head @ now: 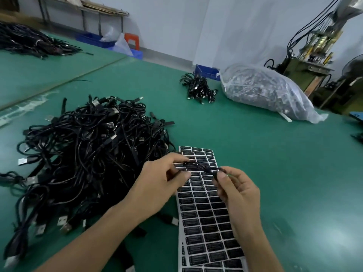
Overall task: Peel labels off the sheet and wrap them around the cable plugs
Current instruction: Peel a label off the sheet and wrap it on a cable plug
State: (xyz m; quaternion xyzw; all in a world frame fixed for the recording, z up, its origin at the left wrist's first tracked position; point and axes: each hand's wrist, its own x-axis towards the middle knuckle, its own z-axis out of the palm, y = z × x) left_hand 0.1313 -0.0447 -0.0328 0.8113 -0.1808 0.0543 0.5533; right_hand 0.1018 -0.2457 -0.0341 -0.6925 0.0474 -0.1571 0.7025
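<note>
We pinch a black cable (203, 167) in left hand (157, 185) and right hand (238, 193) over the label sheet (206, 222); green tabletop (279, 163) lies open rightward; clear bag (265, 91) holds cables.

Label sheet (206, 222), lower end off-frame

Even overhead light, table (255, 154) glare, fisheye edges, slight blur.

factory workshop, cable piles (88, 150), machine (318, 46)
</note>
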